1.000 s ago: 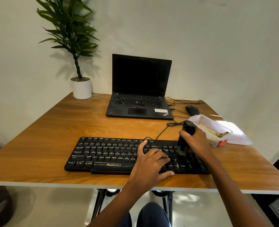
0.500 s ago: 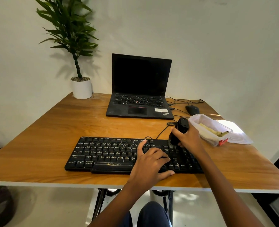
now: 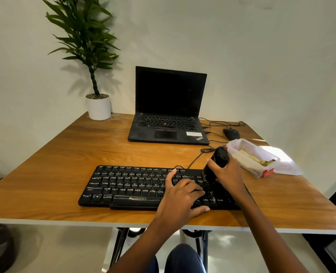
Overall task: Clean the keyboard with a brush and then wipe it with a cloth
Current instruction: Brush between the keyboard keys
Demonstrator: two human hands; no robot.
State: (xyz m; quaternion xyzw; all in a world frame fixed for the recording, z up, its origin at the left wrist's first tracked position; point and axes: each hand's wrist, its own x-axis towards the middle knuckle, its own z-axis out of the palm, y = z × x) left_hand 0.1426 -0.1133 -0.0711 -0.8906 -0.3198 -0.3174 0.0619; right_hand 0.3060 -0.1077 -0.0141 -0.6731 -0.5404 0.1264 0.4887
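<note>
A black keyboard (image 3: 127, 186) lies near the front edge of the wooden table (image 3: 64, 154). My left hand (image 3: 180, 198) rests flat on the keyboard's right half, fingers spread over the keys. My right hand (image 3: 227, 174) grips a black brush (image 3: 217, 164) by its thick handle. The brush stands tilted, with its lower end on the keys at the keyboard's upper right part. No cloth can be made out as such.
An open black laptop (image 3: 169, 115) stands at the back centre, with a potted plant (image 3: 98, 107) to its left. A black mouse (image 3: 231, 133) and cables lie at the back right. A clear plastic container (image 3: 249, 156) and its lid (image 3: 285, 162) sit just right of the brush.
My right hand has swept the brush from the keyboard's right end to the left and up along the keys. My left hand has stayed on the keyboard.
</note>
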